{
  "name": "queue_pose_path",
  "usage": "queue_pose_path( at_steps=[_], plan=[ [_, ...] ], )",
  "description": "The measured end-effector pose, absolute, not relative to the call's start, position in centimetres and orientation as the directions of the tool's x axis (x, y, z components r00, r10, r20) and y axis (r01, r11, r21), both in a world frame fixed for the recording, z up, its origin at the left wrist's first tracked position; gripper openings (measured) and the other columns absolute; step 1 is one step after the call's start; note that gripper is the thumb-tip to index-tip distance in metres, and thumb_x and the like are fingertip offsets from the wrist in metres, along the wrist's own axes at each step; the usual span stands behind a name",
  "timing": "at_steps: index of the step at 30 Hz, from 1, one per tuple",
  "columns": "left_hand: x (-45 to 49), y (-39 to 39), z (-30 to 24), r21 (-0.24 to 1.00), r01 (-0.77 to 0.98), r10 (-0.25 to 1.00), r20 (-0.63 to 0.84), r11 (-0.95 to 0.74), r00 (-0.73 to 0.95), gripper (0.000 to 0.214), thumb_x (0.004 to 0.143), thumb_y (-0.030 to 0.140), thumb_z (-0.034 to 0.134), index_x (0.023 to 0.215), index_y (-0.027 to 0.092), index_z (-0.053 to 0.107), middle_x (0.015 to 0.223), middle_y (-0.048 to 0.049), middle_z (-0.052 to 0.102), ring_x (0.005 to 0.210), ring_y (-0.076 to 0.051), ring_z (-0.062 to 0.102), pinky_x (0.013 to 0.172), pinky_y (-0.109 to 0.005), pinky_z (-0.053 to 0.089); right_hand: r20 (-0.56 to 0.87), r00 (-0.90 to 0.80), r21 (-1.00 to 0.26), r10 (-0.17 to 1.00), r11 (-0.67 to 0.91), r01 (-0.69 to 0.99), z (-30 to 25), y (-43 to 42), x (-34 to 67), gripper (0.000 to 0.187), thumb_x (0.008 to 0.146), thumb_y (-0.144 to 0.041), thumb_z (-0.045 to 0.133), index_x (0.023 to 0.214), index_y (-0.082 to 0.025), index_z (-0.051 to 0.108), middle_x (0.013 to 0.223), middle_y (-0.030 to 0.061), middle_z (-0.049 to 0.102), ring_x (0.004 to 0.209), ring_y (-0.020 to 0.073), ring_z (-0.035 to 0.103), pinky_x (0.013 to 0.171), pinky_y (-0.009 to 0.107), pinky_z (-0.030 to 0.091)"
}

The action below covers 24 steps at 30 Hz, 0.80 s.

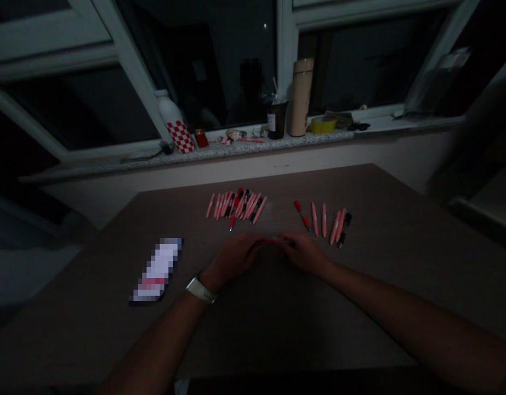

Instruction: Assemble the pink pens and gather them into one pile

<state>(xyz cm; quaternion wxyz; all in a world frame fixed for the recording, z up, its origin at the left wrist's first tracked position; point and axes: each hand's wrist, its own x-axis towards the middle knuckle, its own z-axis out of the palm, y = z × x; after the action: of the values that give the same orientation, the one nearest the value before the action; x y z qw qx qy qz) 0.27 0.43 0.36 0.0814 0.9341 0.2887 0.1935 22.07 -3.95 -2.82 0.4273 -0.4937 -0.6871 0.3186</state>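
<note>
My left hand and my right hand meet above the middle of the table, fingers closed around opposite ends of a red pen. Only a short stretch of that pen shows; the fingers hide the rest. Beyond my left hand lies a cluster of pens, mostly pink with several black and red ones among them. Past my right hand a smaller group is spread out: a red pen with a dark tip, several pink pens and black ones at its right end.
A phone with a blurred screen lies left on the brown table. Along the windowsill stand a checkered white bottle, a small red jar, a dark cup with a straw, a beige thermos and yellow tape.
</note>
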Motion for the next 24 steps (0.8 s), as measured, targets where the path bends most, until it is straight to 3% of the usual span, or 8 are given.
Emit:
queue_pose_path(
  at_steps=[4,8,12,16,20,24],
  plan=[
    [0.21,0.55,0.13,0.269,0.513,0.578,0.332,-0.815,0.745,0.023,0.097,0.028,0.045,0.115,0.019,0.058,0.107,-0.0074,0.067,0.093,-0.02,0.063,0.081,-0.036,0.052,0.304,-0.083,-0.849,0.949,0.309,0.428,-2.68,-3.93,22.07,0.026,0.084,-0.048,0.064,0.095,-0.025,0.069,0.063,-0.0012,0.066,0.056,0.0164,0.058,0.053,0.026,0.037],
    [0.2,0.64,0.12,0.268,0.51,0.575,0.32,-0.817,0.753,0.023,0.098,0.028,0.045,0.114,0.02,0.058,0.105,-0.0069,0.067,0.093,-0.02,0.063,0.081,-0.036,0.052,0.312,-0.149,-0.822,0.938,0.345,0.453,-2.64,-3.93,22.06,0.027,0.089,-0.047,0.058,0.081,-0.024,0.07,0.062,-0.0001,0.066,0.057,0.016,0.058,0.054,0.026,0.037],
    [0.21,0.63,0.14,0.267,0.513,0.578,0.336,-0.816,0.744,0.023,0.098,0.028,0.045,0.115,0.019,0.058,0.107,-0.0072,0.067,0.095,-0.02,0.062,0.083,-0.037,0.051,0.321,-0.106,-0.809,0.941,0.33,0.487,-2.67,-3.94,22.09,0.027,0.084,-0.048,0.065,0.094,-0.024,0.069,0.068,-0.0001,0.067,0.058,0.0161,0.057,0.052,0.025,0.036],
    [0.21,0.6,0.17,0.274,0.516,0.583,0.321,-0.812,0.747,0.024,0.098,0.029,0.045,0.115,0.02,0.058,0.107,-0.0072,0.067,0.095,-0.02,0.063,0.083,-0.036,0.051,0.297,-0.172,-0.784,0.939,0.343,0.518,-2.66,-3.93,22.08,0.034,0.091,-0.049,0.053,0.077,-0.023,0.07,0.062,0.001,0.065,0.056,0.0157,0.058,0.054,0.026,0.036],
    [0.21,0.64,0.15,0.276,0.513,0.581,0.314,-0.813,0.751,0.024,0.098,0.029,0.045,0.115,0.02,0.058,0.107,-0.0069,0.067,0.095,-0.02,0.063,0.083,-0.036,0.051,0.315,-0.101,-0.801,0.944,0.322,0.505,-2.59,-3.94,22.05,0.029,0.087,-0.049,0.061,0.097,-0.024,0.07,0.066,0.0002,0.068,0.057,0.0163,0.06,0.053,0.026,0.037],
    [0.19,0.68,0.05,0.267,0.499,0.564,0.324,-0.825,0.759,0.024,0.098,0.029,0.046,0.116,0.02,0.058,0.107,-0.0068,0.067,0.095,-0.02,0.063,0.083,-0.036,0.051,0.29,-0.169,-0.784,0.942,0.335,0.523,-2.53,-3.94,22.08,0.037,0.093,-0.049,0.051,0.076,-0.021,0.071,0.064,0.0017,0.068,0.057,0.0152,0.06,0.055,0.025,0.038]
  ],
)
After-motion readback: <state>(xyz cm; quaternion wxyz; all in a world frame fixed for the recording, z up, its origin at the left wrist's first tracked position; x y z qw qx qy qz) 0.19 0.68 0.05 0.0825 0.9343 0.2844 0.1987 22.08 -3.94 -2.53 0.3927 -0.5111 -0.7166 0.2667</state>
